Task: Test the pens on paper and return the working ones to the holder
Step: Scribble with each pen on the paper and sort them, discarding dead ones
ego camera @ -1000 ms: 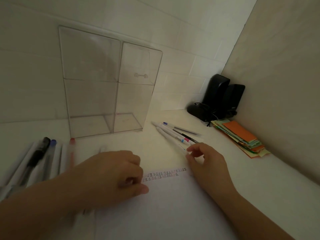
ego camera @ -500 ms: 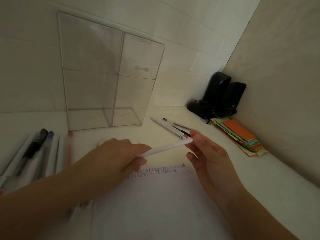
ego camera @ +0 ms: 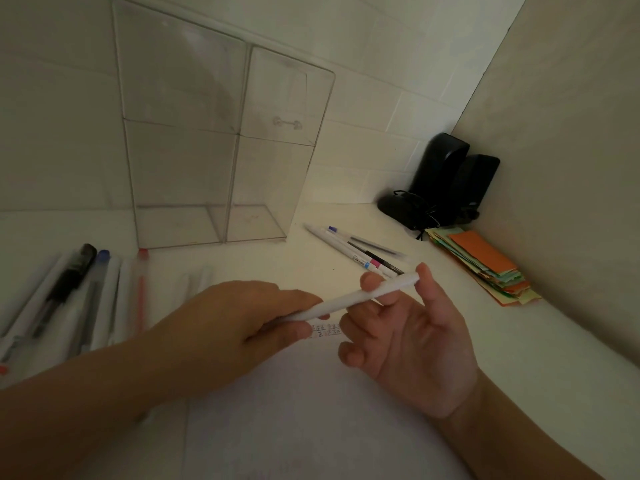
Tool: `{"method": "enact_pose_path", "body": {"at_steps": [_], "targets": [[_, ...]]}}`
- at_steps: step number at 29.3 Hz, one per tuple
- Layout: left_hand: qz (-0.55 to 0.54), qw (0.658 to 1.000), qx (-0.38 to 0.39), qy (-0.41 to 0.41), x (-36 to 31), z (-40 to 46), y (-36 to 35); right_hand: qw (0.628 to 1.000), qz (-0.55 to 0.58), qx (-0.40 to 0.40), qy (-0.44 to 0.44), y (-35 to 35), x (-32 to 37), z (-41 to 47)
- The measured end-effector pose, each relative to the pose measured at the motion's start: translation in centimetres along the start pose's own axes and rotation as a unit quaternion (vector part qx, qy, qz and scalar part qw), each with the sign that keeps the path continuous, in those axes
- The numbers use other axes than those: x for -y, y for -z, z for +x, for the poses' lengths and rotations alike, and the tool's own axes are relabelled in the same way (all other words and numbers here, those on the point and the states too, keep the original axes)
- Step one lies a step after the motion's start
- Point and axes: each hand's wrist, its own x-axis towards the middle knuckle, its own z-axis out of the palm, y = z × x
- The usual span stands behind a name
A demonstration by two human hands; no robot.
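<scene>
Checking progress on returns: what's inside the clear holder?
Nothing shows inside the clear holder; both compartments look empty through the walls. The white pen is held outside it.

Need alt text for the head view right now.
Both hands, left hand and right hand, hold a white pen above the paper. Behind stands an empty clear holder, with pens lying on either side.

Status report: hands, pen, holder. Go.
Left hand and right hand both gripping white pen above paper. Clear holder empty. Nothing blocking.
</scene>
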Motion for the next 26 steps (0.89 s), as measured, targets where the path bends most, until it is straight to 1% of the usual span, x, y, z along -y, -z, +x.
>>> {"method": "enact_pose_path", "body": {"at_steps": [3,6,7,8,9,11,12,13,14,16,17,19,20,21,23,24,26], "targets": [[0.01,1.0,0.006,-0.002,-0.2,0.1,-0.2,0.999,-0.032,0.006,0.0,0.1,-0.6,0.1],[0.008,1.0,0.0,0.014,-0.1,0.2,-0.3,0.992,-0.123,0.019,0.022,-0.1,-1.1,0.3],[0.008,1.0,-0.001,0.023,-0.1,0.2,-0.3,0.987,-0.153,0.008,0.039,-0.1,-1.2,0.4],[0.004,0.999,0.0,0.039,0.0,0.3,-0.2,0.982,-0.18,-0.023,0.06,-0.3,-1.1,0.4],[-0.008,0.998,0.006,0.063,0.2,0.2,-0.2,0.973,-0.205,-0.073,0.08,-0.3,-1.0,0.4],[-0.022,0.994,0.046,0.097,0.6,0.1,-0.1,0.942,-0.245,-0.203,0.104,-0.2,-0.2,0.3],[-0.016,0.993,0.063,0.095,0.9,0.1,-0.2,0.929,-0.24,-0.258,0.111,0.0,0.4,0.2],[-0.005,0.993,0.073,0.088,1.3,0.1,-0.2,0.921,-0.23,-0.292,0.119,0.3,1.0,0.1],[0.005,0.993,0.08,0.083,1.5,0.1,-0.3,0.916,-0.229,-0.306,0.125,0.6,1.5,0.0],[0.007,0.993,0.086,0.084,1.8,0.1,-0.3,0.905,-0.256,-0.316,0.128,0.9,1.9,-0.2],[0.002,0.993,0.087,0.084,1.9,0.1,-0.4,0.891,-0.287,-0.328,0.126,1.1,1.8,-0.3],[-0.002,0.993,0.087,0.077,2.0,0.1,-0.4,0.847,-0.376,-0.357,0.116,1.4,1.4,-0.2],[-0.002,0.993,0.089,0.074,2.1,0.2,-0.3,0.832,-0.404,-0.363,0.113,1.5,1.2,-0.1],[0.0,0.993,0.091,0.071,2.1,0.2,-0.3,0.828,-0.412,-0.364,0.113,1.6,1.1,0.0],[-0.005,0.993,0.092,0.069,2.0,0.3,-0.3,0.831,-0.403,-0.364,0.12,1.6,0.9,0.2],[-0.01,0.993,0.091,0.069,2.0,0.4,-0.3,0.825,-0.416,-0.362,0.119,1.6,0.8,0.2],[-0.016,0.993,0.089,0.069,2.0,0.3,-0.4,0.789,-0.493,-0.354,0.101,1.4,0.8,0.1]]}}
